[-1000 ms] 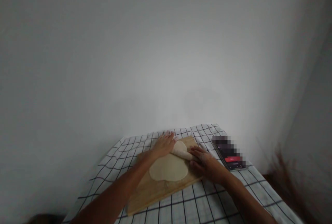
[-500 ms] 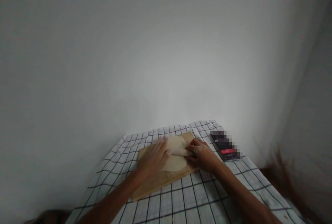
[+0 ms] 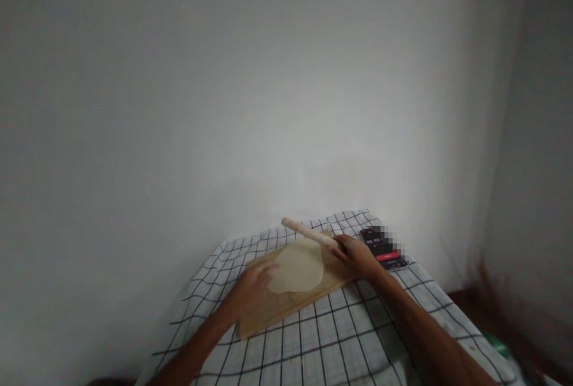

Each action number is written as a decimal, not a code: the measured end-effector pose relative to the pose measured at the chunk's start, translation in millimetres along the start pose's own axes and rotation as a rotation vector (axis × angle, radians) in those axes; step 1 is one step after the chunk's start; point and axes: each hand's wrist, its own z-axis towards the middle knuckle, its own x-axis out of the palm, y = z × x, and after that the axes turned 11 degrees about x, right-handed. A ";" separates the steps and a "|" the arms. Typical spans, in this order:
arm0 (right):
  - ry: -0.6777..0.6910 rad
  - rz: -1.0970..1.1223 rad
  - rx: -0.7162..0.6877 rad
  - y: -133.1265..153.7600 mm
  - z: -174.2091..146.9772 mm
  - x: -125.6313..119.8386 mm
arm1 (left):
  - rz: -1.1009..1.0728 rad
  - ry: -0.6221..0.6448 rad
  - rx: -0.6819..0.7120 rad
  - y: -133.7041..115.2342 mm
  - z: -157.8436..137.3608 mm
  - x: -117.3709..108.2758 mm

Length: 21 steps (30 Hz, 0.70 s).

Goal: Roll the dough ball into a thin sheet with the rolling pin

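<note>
My right hand [image 3: 356, 255] is closed around one end of a pale wooden rolling pin [image 3: 308, 234]. The pin slants up and away to the left, lifted over the far part of the dough. A thin, roughly round sheet of dough [image 3: 298, 266] lies flat on a wooden board [image 3: 268, 314]. At the left rim of the dough is my left hand [image 3: 253, 284], its fingers smeared by motion. Whether those fingers pinch the dough edge or only touch it is unclear.
Under the board is a white cloth with dark grid lines [image 3: 313, 344] covering the table. To the right of my right hand lies a phone [image 3: 380, 246], partly pixelated, with its screen lit. A plain pale wall [image 3: 286, 105] rises behind the table.
The rolling pin has come up off the dough and now tilts upward in my right hand. My left hand has left the pin and moved left to the dough's edge.
</note>
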 end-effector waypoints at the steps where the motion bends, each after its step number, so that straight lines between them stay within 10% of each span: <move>1: -0.039 0.014 0.013 -2.4 1.4 -0.3 | -0.027 0.026 -0.001 3.1 19.7 1.5; 10: -0.314 0.124 0.014 -6.5 3.8 -2.1 | -0.067 0.083 -0.098 36.4 125.7 44.9; 21: -0.347 0.237 0.018 -18.3 10.0 7.2 | 0.221 -0.137 0.112 1.3 85.0 45.5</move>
